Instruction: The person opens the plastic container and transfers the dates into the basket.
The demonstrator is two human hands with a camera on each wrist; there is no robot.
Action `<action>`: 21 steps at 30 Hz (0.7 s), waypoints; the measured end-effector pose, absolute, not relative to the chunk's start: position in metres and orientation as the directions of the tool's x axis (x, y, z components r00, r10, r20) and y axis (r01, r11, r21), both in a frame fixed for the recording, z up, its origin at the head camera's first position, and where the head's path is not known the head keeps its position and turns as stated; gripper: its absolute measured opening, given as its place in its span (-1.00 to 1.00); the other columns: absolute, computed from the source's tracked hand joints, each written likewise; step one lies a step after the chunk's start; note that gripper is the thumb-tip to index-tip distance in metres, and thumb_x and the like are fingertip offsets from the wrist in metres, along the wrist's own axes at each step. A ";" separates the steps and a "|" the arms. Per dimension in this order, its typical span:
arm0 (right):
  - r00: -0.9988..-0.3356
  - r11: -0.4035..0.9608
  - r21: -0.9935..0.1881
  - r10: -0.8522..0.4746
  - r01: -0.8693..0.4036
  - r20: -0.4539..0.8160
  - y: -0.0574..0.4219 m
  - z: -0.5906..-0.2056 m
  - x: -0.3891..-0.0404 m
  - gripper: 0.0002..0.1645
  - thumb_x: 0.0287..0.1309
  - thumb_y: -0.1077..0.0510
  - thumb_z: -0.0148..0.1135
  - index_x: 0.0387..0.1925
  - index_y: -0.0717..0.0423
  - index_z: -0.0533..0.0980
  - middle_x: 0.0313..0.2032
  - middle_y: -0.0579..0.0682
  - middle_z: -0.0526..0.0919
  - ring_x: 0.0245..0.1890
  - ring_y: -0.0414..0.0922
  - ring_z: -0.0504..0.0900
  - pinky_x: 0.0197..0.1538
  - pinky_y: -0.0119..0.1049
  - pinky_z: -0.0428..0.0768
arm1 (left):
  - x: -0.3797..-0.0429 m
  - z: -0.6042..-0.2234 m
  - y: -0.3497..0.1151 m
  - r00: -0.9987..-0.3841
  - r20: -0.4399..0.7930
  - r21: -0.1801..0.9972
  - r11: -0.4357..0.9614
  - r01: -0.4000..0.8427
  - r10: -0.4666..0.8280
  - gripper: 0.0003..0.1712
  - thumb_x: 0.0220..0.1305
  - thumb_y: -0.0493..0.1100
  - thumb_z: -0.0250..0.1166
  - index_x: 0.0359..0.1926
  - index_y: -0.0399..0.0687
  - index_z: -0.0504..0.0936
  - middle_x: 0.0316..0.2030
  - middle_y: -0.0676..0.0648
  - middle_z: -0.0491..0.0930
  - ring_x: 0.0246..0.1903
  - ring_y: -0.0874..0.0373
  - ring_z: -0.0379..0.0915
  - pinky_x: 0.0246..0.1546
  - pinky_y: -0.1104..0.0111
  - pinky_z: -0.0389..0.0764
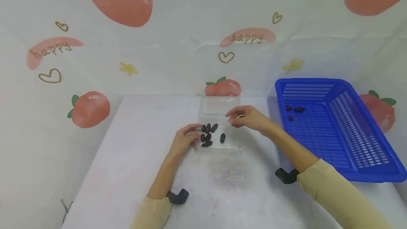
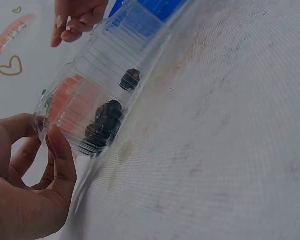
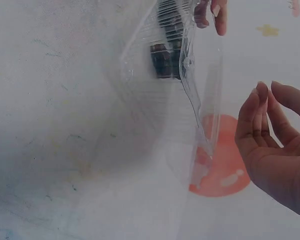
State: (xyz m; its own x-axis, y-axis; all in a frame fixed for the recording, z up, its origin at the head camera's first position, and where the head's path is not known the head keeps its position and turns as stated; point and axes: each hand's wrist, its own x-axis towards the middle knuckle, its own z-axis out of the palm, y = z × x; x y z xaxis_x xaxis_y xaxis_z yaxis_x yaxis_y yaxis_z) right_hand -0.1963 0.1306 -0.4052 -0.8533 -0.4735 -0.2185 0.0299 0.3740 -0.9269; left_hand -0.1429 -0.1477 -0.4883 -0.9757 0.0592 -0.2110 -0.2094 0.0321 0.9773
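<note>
A clear plastic clamshell box (image 1: 233,139) lies with its lid (image 1: 219,106) folded back on the white table. Several dark, wrinkled oval fruits that look like dates (image 1: 208,137) cluster at the box's left side, and a single one (image 1: 223,138) lies apart to their right. My left hand (image 1: 184,139) pinches the box's left rim; in the left wrist view the thumb (image 2: 62,155) and forefinger meet at its wall. My right hand (image 1: 249,118) hovers over the right side near the hinge. Its fingers (image 3: 250,115) are loosely bent, with nothing between them.
A blue plastic basket (image 1: 353,179) stands at the right, its floor holding a few of the dark fruits (image 1: 299,109) near the far left corner. A printed cloth (image 1: 178,63) hangs behind the table. Dark wrist mounts (image 1: 178,197) sit on both forearms.
</note>
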 end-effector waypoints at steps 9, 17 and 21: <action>-0.824 0.397 -0.917 -0.512 0.023 -0.242 0.109 -0.406 -0.199 -0.64 0.20 0.31 0.26 0.05 0.30 0.57 -0.23 0.10 0.64 -0.15 0.11 0.64 -0.08 -0.26 0.67 | -0.146 -0.485 -0.150 -0.976 -0.203 0.979 0.053 -0.199 0.080 -0.59 0.22 -0.33 0.29 0.12 -0.16 0.64 -0.01 -0.20 0.53 -0.36 0.15 0.49 -0.39 0.40 0.60; -0.832 0.425 -0.899 -0.458 0.104 -0.313 0.097 -0.421 -0.208 -0.61 0.19 0.33 0.25 0.06 0.37 0.54 -0.25 0.09 0.64 -0.15 0.14 0.62 -0.11 -0.31 0.66 | -0.149 -0.485 -0.149 -0.973 -0.210 0.977 0.065 -0.204 0.099 -0.59 0.23 -0.33 0.28 0.13 -0.16 0.64 -0.03 -0.18 0.53 -0.32 0.15 0.49 -0.35 0.39 0.62; -0.842 0.429 -0.894 -0.428 0.131 -0.329 0.093 -0.426 -0.209 -0.64 0.17 0.35 0.24 0.03 0.38 0.55 -0.25 0.11 0.66 -0.26 -0.05 0.61 -0.19 -0.38 0.63 | -0.148 -0.486 -0.149 -0.974 -0.204 0.978 0.070 -0.198 0.096 -0.58 0.22 -0.34 0.28 0.13 -0.19 0.63 -0.04 -0.17 0.52 -0.33 0.15 0.51 -0.36 0.38 0.63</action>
State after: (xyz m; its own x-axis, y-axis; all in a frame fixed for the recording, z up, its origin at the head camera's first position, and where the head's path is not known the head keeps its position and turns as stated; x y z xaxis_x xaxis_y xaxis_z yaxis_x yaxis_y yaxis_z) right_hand -0.2088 0.0929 -0.4255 -0.8415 -0.4285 -0.3290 0.1308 0.4294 -0.8936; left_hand -0.1476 -0.1493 -0.4857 -0.9743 0.0962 -0.2037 -0.1975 0.0696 0.9778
